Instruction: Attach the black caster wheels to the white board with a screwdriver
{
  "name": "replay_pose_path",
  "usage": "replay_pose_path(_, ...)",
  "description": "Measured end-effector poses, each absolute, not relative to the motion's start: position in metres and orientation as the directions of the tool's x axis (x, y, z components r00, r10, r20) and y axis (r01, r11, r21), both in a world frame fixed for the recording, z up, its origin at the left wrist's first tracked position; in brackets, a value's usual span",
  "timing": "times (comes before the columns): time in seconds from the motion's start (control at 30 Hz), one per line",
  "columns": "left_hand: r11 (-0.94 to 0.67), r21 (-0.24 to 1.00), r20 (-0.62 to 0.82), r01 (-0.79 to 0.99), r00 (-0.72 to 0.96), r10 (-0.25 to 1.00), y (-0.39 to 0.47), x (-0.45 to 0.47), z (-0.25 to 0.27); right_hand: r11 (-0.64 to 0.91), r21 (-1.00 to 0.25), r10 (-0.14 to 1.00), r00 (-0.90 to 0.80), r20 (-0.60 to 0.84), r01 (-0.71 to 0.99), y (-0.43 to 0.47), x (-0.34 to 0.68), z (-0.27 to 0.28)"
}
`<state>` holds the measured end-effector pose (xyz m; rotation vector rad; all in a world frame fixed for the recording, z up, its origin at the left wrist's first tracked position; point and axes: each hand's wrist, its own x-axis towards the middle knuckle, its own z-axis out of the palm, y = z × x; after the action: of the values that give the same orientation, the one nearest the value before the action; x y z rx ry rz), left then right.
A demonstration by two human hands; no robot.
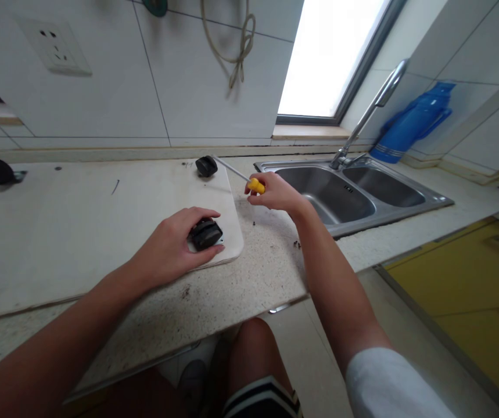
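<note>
Gripping the yellow handle of a screwdriver [256, 186], my right hand [275, 191] is just off the right end of the white board [101, 220], fingers curled closed; the shaft reaches back to the far black caster [206, 166] on the board's back right corner, though whether the tip touches it I cannot tell. My left hand [173, 241] rests on the board, thumb and fingers closed around the near black caster [206, 233] at its front right corner. Under the board runs a speckled countertop [270, 255], strewn with dark crumbs [297, 244] off to the board's right. Behind the board rises a white tiled wall [114, 75] with a socket [54, 46] and a looped cord [244, 43]. Right of the board come a steel double sink [384, 216], its tap [373, 107] and a blue flask [417, 125], a bright window [331, 58] behind, and, lower down, a yellow cabinet [467, 278]
</note>
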<state>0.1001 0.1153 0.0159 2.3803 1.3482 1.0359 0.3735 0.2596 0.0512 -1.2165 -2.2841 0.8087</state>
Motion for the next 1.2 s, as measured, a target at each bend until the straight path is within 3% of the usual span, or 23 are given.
replay_pose_path(0.13, -0.565, 0.518, 0.466, 0.643, 0.341, 0.816, 0.114, 0.101, 0.018, 0.378, -0.924, 0.837, -0.449, 0.313, 0.06, 0.25, 0.355, 0.047)
replay_pose_path(0.2, -0.566, 0.532, 0.466, 0.63, 0.34, 0.817, 0.113, 0.101, 0.021, 0.315, -0.941, 0.819, -0.464, 0.337, -0.126, 0.242, 0.341, 0.043)
replay_pose_path(0.3, -0.556, 0.585, 0.482, 0.59, 0.299, 0.824, 0.112, 0.102, 0.025, 0.254, -0.933, 0.79, -0.502, 0.352, -0.254, 0.231, 0.325, 0.039)
replay_pose_path(0.43, -0.48, 0.721, 0.501, 0.5, 0.103, 0.859, 0.115, 0.103, 0.025, 0.232, -0.935, 0.778, -0.526, 0.345, -0.269, 0.22, 0.316, 0.039)
replay_pose_path(0.53, -0.475, 0.753, 0.546, 0.456, -0.028, 0.837, 0.119, 0.104, 0.022, 0.245, -0.923, 0.77, -0.519, 0.371, -0.296, 0.214, 0.313, 0.041)
replay_pose_path(0.83, -0.657, 0.604, 0.733, 0.451, 0.01, 0.68, 0.114, 0.11, 0.024, 0.253, -0.92, 0.749, -0.541, 0.383, -0.3, 0.202, 0.31, 0.044)
replay_pose_path(1.2, -0.666, 0.627, 0.735, 0.405, -0.025, 0.677, 0.11, 0.112, 0.027, 0.328, -0.927, 0.742, -0.558, 0.371, -0.181, 0.196, 0.308, 0.046)
